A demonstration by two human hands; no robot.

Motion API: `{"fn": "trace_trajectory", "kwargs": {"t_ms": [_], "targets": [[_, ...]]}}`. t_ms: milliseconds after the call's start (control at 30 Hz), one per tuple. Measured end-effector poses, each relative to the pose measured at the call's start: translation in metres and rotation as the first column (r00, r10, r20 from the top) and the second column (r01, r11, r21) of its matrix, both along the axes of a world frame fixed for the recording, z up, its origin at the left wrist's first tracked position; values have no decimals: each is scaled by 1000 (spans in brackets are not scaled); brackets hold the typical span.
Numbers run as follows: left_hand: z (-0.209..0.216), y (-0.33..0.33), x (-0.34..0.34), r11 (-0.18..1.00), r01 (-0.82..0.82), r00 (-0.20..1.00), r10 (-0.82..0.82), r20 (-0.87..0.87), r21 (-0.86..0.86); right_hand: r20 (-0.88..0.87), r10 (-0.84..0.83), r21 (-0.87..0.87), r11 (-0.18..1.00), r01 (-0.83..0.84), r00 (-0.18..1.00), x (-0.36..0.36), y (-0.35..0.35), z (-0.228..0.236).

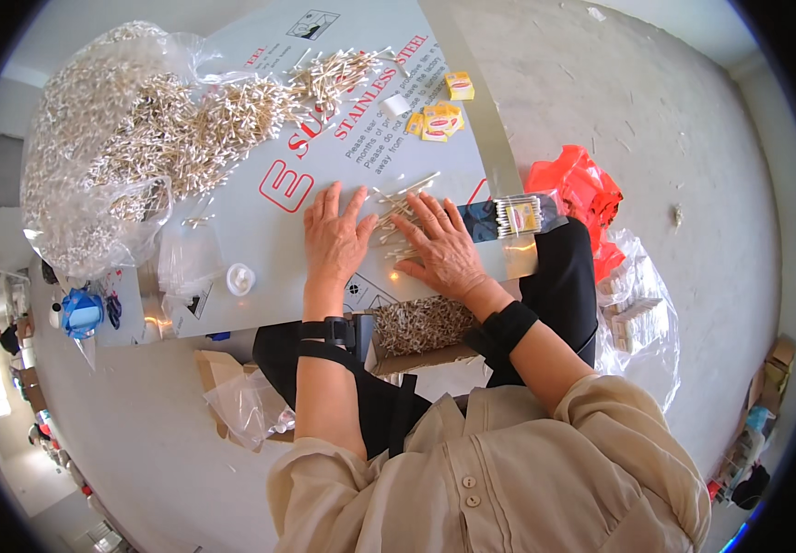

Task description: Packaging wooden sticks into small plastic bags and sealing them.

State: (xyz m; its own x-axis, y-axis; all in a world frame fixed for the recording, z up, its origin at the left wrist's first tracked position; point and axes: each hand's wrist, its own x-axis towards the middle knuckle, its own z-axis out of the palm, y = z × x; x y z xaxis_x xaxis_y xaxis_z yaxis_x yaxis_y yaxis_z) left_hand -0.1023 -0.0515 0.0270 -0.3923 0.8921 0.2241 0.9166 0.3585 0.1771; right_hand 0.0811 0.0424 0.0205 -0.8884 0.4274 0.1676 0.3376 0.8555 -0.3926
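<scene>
My left hand (pixel 334 238) lies flat on the metal-sheet tabletop (pixel 260 304), fingers stretched forward and a little apart. A small loose batch of cotton swabs (pixel 396 205) lies between my hands, some along the left thumb. Over the right edge of that batch rests my right hand (pixel 441 244), fingers spread; what lies under its palm is hidden. Just right of it is a bundle of cotton swabs (pixel 507 217) with a yellow card (pixel 522 216), on a dark strip at the table's edge. A great heap of swabs (pixel 168 120) spills from a clear bag at the far left.
Yellow cards (pixel 437 121) lie at the table's far right. A small white tub (pixel 240 278) stands near the left front. Below the edge, a cardboard box of swabs (pixel 421 324) sits between my legs. Red plastic (pixel 575 184) and a clear bag of packs (pixel 637 318) are at right.
</scene>
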Motion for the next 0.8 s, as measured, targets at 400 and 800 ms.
{"fn": "trace_trajectory", "kwargs": {"t_ms": [400,800], "targets": [[17,-57,13,952,-111,992,90,-86,-285,-50,-13,4,1000,13,999,-1,-2,-4],[79,-96,106,661,71,894,289,341,-747,-46,-28,7,1000,29,999,2,2,-8]]}}
